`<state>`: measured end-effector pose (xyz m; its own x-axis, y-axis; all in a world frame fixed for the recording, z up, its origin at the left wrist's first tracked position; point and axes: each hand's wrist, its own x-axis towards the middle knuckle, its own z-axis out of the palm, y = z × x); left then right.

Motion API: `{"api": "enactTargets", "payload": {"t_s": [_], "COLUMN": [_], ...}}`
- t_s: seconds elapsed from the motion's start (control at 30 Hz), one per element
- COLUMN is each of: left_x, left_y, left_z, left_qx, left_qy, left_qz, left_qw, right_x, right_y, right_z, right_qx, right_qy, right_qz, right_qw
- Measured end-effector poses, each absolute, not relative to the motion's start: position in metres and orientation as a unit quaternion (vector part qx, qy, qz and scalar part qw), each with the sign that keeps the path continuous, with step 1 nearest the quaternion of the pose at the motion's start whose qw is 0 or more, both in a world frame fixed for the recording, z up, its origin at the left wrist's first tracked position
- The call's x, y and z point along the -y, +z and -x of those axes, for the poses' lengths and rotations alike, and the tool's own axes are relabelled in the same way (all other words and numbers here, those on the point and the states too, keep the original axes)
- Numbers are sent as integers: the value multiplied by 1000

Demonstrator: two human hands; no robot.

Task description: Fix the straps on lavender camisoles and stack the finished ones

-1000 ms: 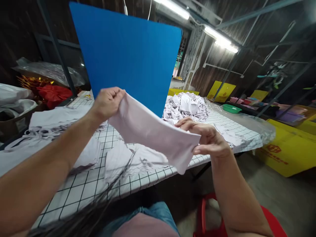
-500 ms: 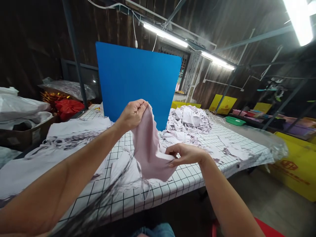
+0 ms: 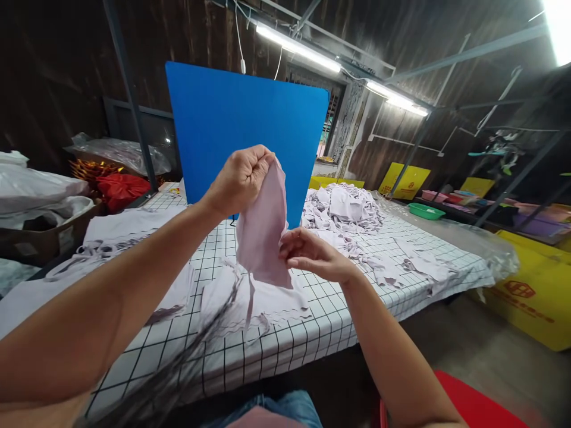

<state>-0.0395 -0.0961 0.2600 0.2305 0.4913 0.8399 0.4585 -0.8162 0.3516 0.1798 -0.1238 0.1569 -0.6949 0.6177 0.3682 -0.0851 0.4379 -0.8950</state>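
Observation:
A pale mauve fabric piece (image 3: 263, 232) hangs in the air above the table, in front of the blue board. My left hand (image 3: 243, 178) is closed in a fist on its top corner. Lower down, my right hand (image 3: 314, 255) pinches the right edge of the same piece between thumb and fingers. Beneath it, more cut pieces of the same fabric (image 3: 276, 300) with wavy edges lie on the checked tablecloth (image 3: 321, 345). Some dark strands of hair blur across the lower left.
An upright blue board (image 3: 245, 119) stands behind my hands. Fabric stacks (image 3: 129, 226) lie at left, a heap of pieces (image 3: 343, 208) at the back right. A green basin (image 3: 426, 211), yellow boxes (image 3: 530, 285) and a red seat (image 3: 473, 404) are on the right.
Both hands have risen a little, and the right has moved left, closer to the left hand. The fabric now hangs narrower and more upright, its lower part no longer pulled out to the right.

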Motion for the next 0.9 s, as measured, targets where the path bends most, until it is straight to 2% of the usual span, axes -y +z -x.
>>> {"api": "enactTargets", "payload": {"t_s": [0.1,0.17,0.23,0.37,0.43,0.53,0.63,0.73,0.9], "left_x": [99,100,100,98,95,92,90,90,92], "left_y": [267,269,270,271,272,272,271,270,273], "left_z": [41,41,42,46,49,53,54,57,71], "left_qx": [-308,-304,-297,-287,-279,-250,-215,-200,-202], "left_qy": [549,550,552,578,599,620,632,635,671], "left_qz": [-777,-778,-779,-764,-751,-741,-736,-732,-699], "left_qw": [3,1,-1,7,24,62,114,143,143], "right_x": [116,111,109,101,92,79,73,78,88], "right_y": [151,151,152,140,123,90,65,57,69], "right_z": [-177,-178,-181,-185,-183,-169,-144,-120,-115], "right_qx": [732,724,750,808,773,616,509,501,517], "right_qy": [452,420,385,347,419,620,752,784,769], "right_qz": [210,232,263,321,338,330,274,223,206], "right_qw": [465,496,470,351,336,357,317,290,314]}}
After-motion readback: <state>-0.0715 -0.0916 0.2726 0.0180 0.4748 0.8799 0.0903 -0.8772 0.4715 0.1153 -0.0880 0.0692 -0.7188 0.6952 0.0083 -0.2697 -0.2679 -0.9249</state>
